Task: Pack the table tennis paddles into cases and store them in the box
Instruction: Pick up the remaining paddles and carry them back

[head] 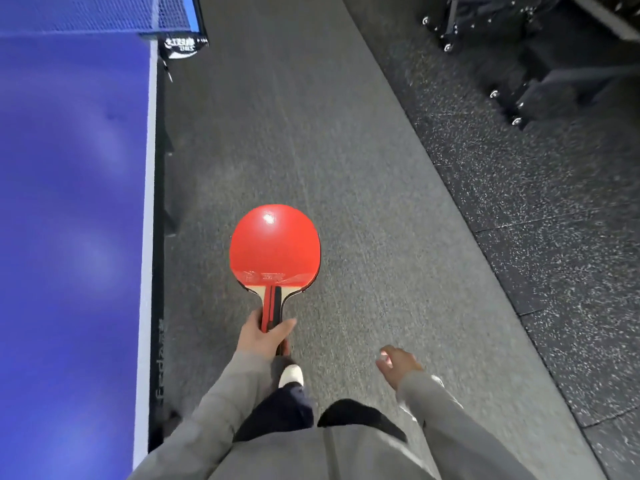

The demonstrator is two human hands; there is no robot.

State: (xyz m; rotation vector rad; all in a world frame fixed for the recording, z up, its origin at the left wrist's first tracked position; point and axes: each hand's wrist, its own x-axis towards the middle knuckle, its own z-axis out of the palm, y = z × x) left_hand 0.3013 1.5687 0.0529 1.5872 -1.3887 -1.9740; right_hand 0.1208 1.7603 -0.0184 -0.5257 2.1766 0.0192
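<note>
A table tennis paddle [274,247] with a red rubber face and a red-and-black wooden handle points away from me over the grey floor. My left hand [265,337] grips its handle, fingers curled round it. My right hand [398,365] hangs at my side to the right with loosely curled fingers and holds nothing. No case and no box is in view.
The blue table tennis table [69,202] with its white edge fills the left side, its net [93,12] at the top left. Grey carpet runs ahead. Speckled black mats and dark wheeled equipment [519,64] lie at the right. My white shoe [291,375] shows below the paddle.
</note>
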